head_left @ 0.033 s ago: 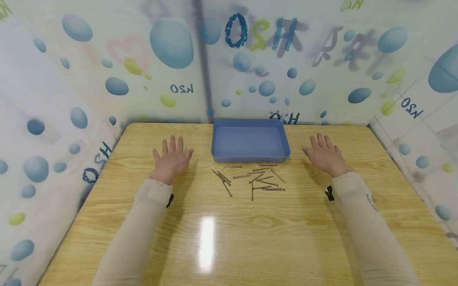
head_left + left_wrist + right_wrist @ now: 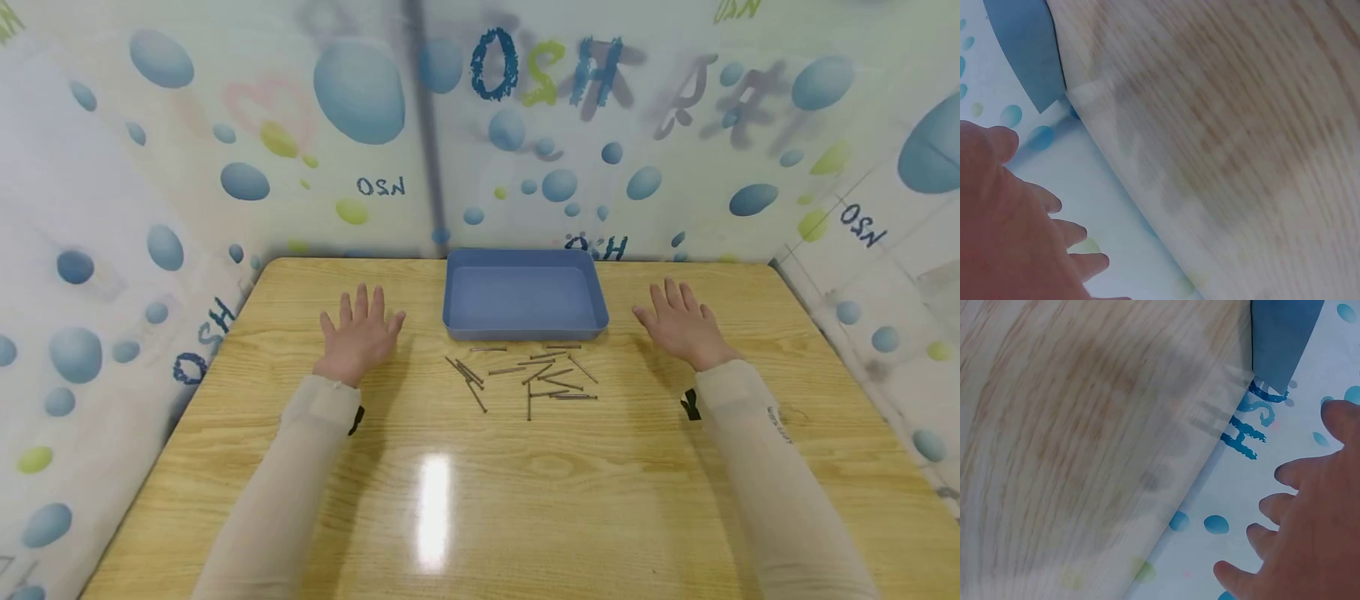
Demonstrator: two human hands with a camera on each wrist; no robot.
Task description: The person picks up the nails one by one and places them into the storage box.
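My left hand [image 2: 358, 337] is spread over the table left of the blue tray [image 2: 525, 331], fingers straight and holding nothing. On the other side my right hand [image 2: 684, 327] is likewise spread, palm down, with nothing in it. Between the hands, just in front of the tray, several nails [image 2: 551, 375] lie scattered; a few overlap in a small bunch at the left. The tray's inside shows no contents. In the left wrist view the fingers [image 2: 1075, 232] point toward the wall, and the right wrist view shows the other fingers [image 2: 1275, 506] spread apart.
The wooden table [image 2: 510, 500] has its back edge against a wall [image 2: 480, 167] printed with blue and green spots and letters. The tray stands at that back edge, near the middle. Side walls stand close on the left and right.
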